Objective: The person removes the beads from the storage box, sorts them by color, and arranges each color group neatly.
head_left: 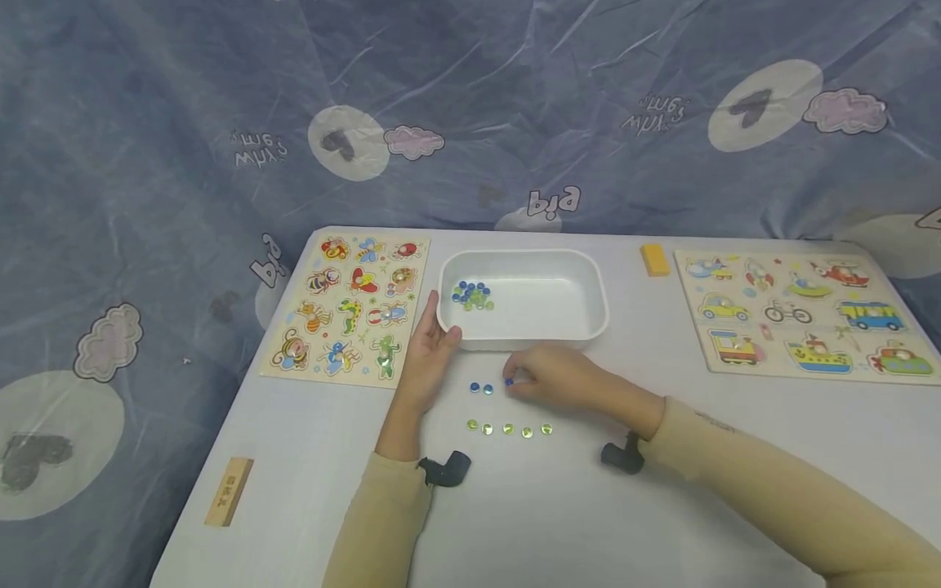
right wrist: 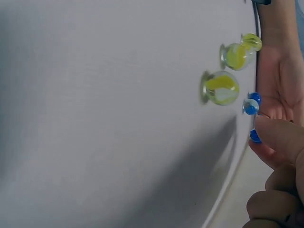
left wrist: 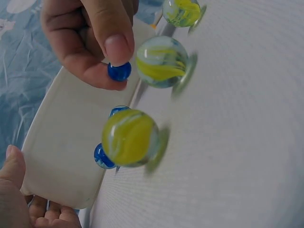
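Between thumb and fingertip, my right hand pinches a blue marble, just above the table in front of a white plastic tray. My left hand grips the tray's near left corner, thumb by the rim and fingers along the side. Two blue marbles lie to the left of the right hand. Closer to me runs a row of several clear marbles with yellow-green swirls. Inside the tray, a cluster of blue and yellow-green marbles sits at the left end.
Left of the tray lies a wooden insect and animal puzzle board; a vehicle puzzle board lies at the right. A yellow block sits behind, and a wooden block at the left edge. A patterned blue curtain hangs behind the table.
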`<state>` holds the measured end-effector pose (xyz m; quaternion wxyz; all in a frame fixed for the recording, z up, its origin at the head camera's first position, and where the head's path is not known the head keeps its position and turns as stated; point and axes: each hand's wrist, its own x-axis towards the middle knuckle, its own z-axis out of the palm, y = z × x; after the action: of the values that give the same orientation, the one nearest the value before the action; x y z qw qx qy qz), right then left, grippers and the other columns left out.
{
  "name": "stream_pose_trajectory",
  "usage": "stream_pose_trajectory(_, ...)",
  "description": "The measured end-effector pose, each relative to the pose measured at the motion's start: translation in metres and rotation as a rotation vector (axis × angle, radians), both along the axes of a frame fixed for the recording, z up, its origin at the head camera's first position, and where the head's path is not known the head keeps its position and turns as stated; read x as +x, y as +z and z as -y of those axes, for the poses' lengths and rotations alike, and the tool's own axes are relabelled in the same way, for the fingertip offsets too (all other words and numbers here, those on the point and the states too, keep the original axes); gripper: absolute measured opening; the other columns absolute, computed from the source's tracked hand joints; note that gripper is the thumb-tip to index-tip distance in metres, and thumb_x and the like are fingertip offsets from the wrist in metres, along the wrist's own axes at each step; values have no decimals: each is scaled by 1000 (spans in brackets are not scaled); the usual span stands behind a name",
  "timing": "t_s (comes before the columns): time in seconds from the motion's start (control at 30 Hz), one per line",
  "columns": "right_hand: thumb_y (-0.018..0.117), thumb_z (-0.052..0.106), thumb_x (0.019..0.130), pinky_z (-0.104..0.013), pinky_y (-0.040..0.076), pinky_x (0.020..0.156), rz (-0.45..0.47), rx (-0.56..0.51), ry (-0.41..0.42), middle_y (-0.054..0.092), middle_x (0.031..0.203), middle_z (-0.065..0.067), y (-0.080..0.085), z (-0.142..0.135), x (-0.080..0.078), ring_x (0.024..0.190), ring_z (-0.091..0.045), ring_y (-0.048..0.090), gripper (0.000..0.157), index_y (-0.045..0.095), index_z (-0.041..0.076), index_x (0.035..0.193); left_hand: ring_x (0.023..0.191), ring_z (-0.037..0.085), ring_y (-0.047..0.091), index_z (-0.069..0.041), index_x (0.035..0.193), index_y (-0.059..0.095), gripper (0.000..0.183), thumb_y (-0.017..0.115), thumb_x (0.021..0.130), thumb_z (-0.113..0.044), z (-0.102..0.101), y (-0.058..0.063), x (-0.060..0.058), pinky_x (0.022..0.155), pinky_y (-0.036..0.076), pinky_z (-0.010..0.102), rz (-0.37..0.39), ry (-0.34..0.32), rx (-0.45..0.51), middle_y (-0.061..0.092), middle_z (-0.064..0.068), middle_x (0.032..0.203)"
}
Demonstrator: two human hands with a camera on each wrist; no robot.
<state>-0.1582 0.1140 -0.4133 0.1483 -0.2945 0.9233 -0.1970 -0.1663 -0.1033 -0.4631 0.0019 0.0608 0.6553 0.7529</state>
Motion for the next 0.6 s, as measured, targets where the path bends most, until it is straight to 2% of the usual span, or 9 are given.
stream_pose_trajectory(0.1,70,31,84,-19,51,72,7,21,-1,69,84,13,-6,3,-2,66,-1,55,19,72,22,101,148,19,10,-17,153,10,73,54,95,-12,0,1,0,121,18,32,-2,-7,13,9,-6,160)
stream_pose_trajectory(0.2,71,31,84,-19,49,68,13,36,1,69,85,12,-8,6,-2,63,-3,54,20,71,22,102,148,18,11,-22,153,11,73,55,95,-16,1,-5,-3,120,20,29,0,1,5,11,-10,159)
stream_pose_trajectory(0.37,72,33,82,-20,46,61,18,50,-2,65,78,15,-10,10,-3,59,-5,52,21,71,23,102,147,14,15,-33,151,15,71,57,94,-25,1,-15,-7,118,24,22,-9,18,-25,14,-16,158)
stream_pose_trajectory(0.6,74,34,80,-21,47,60,17,51,-11,65,77,14,-8,12,-2,59,-6,51,26,71,22,103,147,12,15,-33,151,15,69,54,96,-18,1,-17,-7,117,24,19,-12,26,-37,16,-19,157)
